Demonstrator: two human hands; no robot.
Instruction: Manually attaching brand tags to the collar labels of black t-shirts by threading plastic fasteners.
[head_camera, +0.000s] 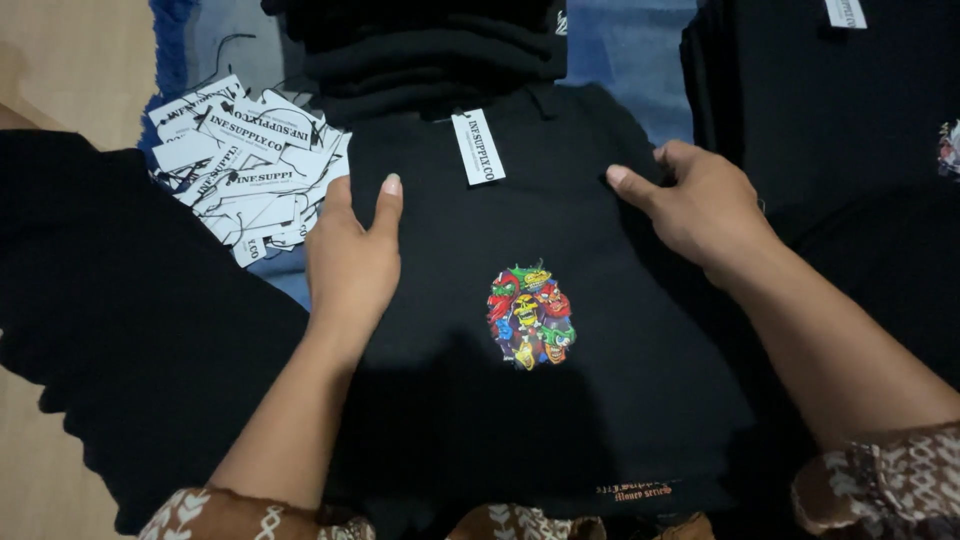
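Both hands flat on a folded black garment (560, 330), centre of view.

Left hand (352, 262) pressed open on the garment's left edge, fingers together; right hand (705, 205) spread on the upper right edge, holding nothing. Multicoloured print (530, 315) between the hands; white hang tag (477, 147) at the collar. Heap of white tags (250, 165) just left. Stack of black garments (430, 45) beyond.

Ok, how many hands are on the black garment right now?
2. The left hand lies flat on the black garment's left edge; the right hand presses its upper right edge. None hidden, seemingly.
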